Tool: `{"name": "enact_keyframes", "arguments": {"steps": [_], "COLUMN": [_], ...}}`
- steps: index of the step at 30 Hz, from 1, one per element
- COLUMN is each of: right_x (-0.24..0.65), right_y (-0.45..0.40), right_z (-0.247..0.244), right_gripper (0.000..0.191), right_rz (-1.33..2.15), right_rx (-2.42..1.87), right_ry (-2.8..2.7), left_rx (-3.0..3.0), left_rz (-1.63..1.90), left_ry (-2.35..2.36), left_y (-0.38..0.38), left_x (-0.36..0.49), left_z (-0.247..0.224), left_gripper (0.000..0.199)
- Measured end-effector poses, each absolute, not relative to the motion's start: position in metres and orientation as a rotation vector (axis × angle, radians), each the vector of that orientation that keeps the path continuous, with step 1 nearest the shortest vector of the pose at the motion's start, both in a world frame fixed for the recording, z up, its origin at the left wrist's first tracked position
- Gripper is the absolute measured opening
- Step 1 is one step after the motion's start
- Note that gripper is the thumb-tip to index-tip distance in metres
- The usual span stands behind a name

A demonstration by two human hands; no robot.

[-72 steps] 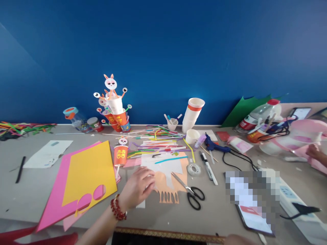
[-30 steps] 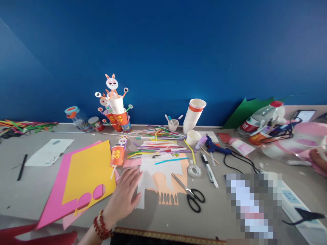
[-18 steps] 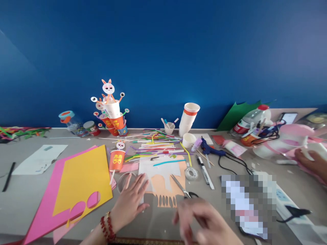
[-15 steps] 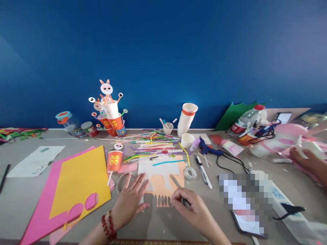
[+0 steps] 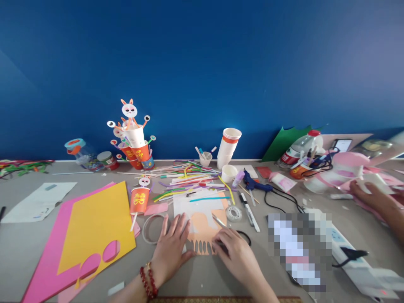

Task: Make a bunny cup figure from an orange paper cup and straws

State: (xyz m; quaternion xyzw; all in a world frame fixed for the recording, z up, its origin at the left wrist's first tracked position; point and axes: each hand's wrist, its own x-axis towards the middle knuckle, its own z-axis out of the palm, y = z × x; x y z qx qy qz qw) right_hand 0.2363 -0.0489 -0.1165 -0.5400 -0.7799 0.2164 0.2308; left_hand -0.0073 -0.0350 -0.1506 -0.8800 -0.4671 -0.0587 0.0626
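Note:
My left hand (image 5: 173, 244) lies flat with fingers spread, its fingertips at the left edge of an orange paper (image 5: 202, 223) with a row of pointed slits along its near edge. White paper (image 5: 183, 203) lies over part of the orange sheet. At the slits' right end is my right hand (image 5: 232, 248), fingers curled downward over the paper. Scissors (image 5: 219, 220) lie partly beneath it, blades on the orange paper and a black handle loop showing to its right. Whether the right fingers grip anything is hidden. A clear tape ring (image 5: 151, 229) sits beside my left hand.
Yellow and pink sheets (image 5: 97, 223) lie left, near a red cup figure (image 5: 139, 200). Straws (image 5: 189, 181) are spread behind the papers. A glue gun (image 5: 255, 183), phone (image 5: 296, 252) and power strip (image 5: 347, 248) are right. Another person's hand (image 5: 375, 198) touches pink-and-white items at far right.
My left hand has moved slightly right over the paper's edge. The scissors' handle loop now shows beyond my right hand, whose fingers have shifted. The view has turned slightly right.

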Motion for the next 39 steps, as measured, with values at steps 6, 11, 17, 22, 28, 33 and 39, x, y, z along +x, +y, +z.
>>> {"name": "enact_keyframes", "arguments": {"steps": [6, 11, 17, 22, 28, 33, 39], "right_x": [0.248, 0.274, 0.286, 0.289, 0.286, 0.242, 0.181], "right_y": [-0.046, -0.021, -0.001, -0.001, -0.003, -0.02, -0.049], "right_z": [-0.114, -0.126, -0.145, -0.151, -0.148, -0.13, -0.134], "right_gripper": [0.017, 0.023, 0.039, 0.039, 0.039, 0.043, 0.063], "right_rz": [0.522, 0.025, -0.112, -0.075, -0.037, 0.223, 0.647], "right_rx": [-1.419, -1.612, -1.735, -1.724, -1.715, -1.428, -1.154], "right_ry": [-2.127, -2.012, -2.079, -2.091, -1.991, -2.028, -2.264], "left_rx": [-2.812, -2.869, -2.924, -2.945, -2.912, -2.882, -2.932], "left_rz": [-0.308, -0.361, -0.242, -0.179, -0.222, -0.215, -0.281], "left_ry": [-1.369, -1.371, -1.282, -1.299, -1.325, -1.342, -1.419], "left_y": [-0.033, -0.03, -0.021, -0.016, -0.021, -0.024, -0.022], "left_x": [-0.015, -0.042, -0.044, -0.044, -0.052, -0.052, -0.048], "left_z": [-0.135, -0.122, -0.122, -0.123, -0.123, -0.129, -0.118], "left_gripper": [0.062, 0.038, 0.045, 0.044, 0.047, 0.05, 0.045]}}
